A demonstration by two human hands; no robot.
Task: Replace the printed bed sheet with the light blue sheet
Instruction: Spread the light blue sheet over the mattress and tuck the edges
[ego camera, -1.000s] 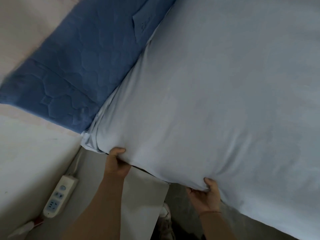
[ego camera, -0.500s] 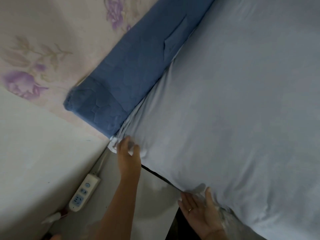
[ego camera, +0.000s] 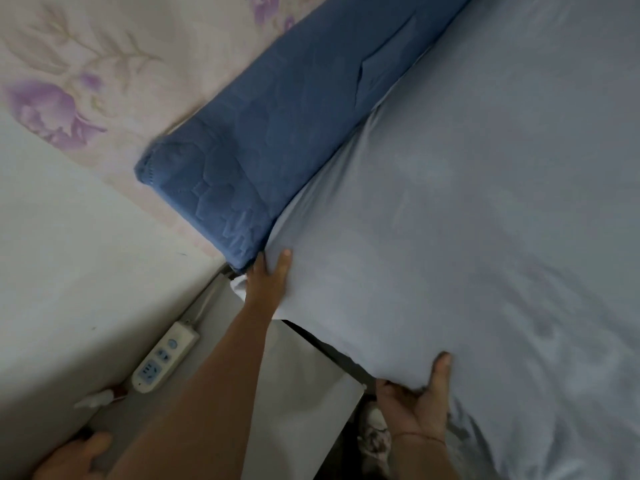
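A pale wall with purple printed flowers (ego camera: 52,109) fills the far left. Below it, a white plastic power strip (ego camera: 166,362) lies on the floor in the gap beside the bed. To its right, a dark blue quilted headboard pad (ego camera: 277,133) runs from the near left to the far right along the head of the bed.

At the near end of that pad, the left hand (ego camera: 268,282) rests on the bed's corner. Its fingers look straight, with the thumb spread, and they press the plain light blue cotton sheet (ego camera: 485,237) into the seam where the mattress meets the pad. A small fold of sheet bunches just left of the wrist.

The sheet covers all of the mattress that shows, and it is fairly smooth with soft wrinkles toward the near right. No printed sheet is in view, so I judge the swap itself done and the fitting stage in hand: tucking the side edge at the head corner.

Further right, at the near edge, the right hand (ego camera: 419,407) is turned palm up. Its thumb lies on top of the sheet and its fingers curl under the hem, gripping it.

The next move probably calls for pulling the hem taut and pushing it under the mattress, working from the corner toward the near right. The left hand should keep the corner pinned so the fabric does not slip out.
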